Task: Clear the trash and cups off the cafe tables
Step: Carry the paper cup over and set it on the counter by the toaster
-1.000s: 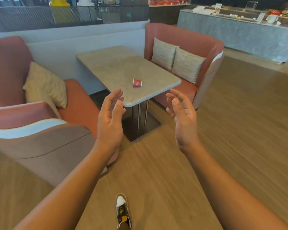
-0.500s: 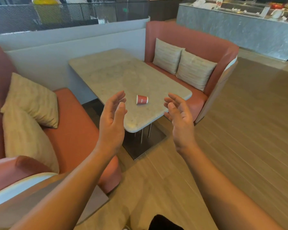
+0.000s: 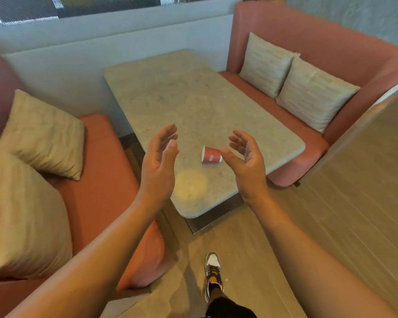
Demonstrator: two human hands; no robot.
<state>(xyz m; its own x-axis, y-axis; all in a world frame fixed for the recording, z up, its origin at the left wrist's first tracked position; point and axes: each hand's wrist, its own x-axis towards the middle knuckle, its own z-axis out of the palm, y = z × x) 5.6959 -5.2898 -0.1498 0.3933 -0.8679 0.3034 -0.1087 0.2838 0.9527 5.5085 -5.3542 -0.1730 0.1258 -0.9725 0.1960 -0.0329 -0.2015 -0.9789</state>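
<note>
A small red paper cup [image 3: 211,154] lies on its side near the front of a grey stone cafe table [image 3: 193,104], its white rim facing left. My left hand [image 3: 159,164] is held up over the table's near left edge, fingers apart and empty, left of the cup. My right hand [image 3: 245,165] is raised just right of the cup, fingers spread and curved, its thumb tip close to the cup's base. Neither hand touches the cup.
Pink booth sofas flank the table: the left sofa [image 3: 101,171] holds two beige cushions [image 3: 40,134], the right sofa [image 3: 331,53] holds two more [image 3: 292,76]. A low grey wall [image 3: 78,53] backs the table. Wooden floor [image 3: 342,203] lies to the right; my shoe [image 3: 213,269] stands below.
I have walked closer to the table. Both open hands now reach over its near end, with the right hand close beside the cup.
</note>
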